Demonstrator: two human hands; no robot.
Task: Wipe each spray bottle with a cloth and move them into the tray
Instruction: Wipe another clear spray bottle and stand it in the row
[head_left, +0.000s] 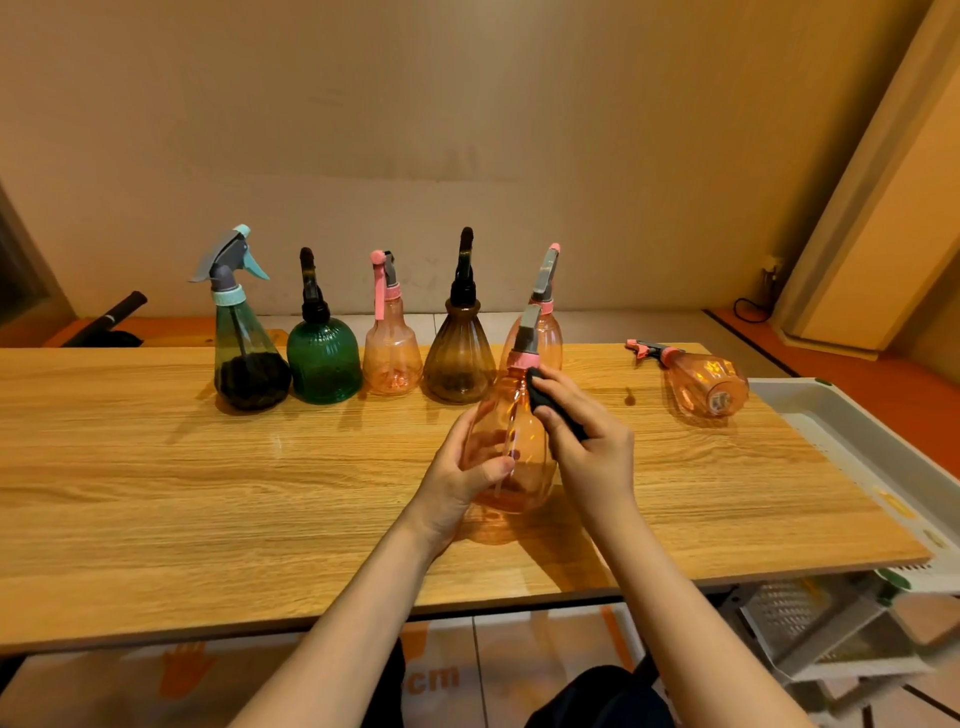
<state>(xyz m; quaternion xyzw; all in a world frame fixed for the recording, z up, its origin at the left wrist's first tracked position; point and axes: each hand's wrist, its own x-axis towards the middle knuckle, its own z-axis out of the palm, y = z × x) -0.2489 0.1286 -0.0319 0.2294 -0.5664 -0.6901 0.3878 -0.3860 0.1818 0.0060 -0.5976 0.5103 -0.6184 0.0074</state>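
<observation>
Held bottle (511, 441) glossy translucent orange plastic; cloth (553, 402) matt black; table (208, 493) smooth wood-grain.

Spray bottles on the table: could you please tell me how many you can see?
7. Five stand in a back row: grey-green, ribbed green, pink, brown, pink partly hidden. One pink is held; one pink lies by the tray.

Cloth (558, 410) against held orange bottle (511, 441)
</observation>
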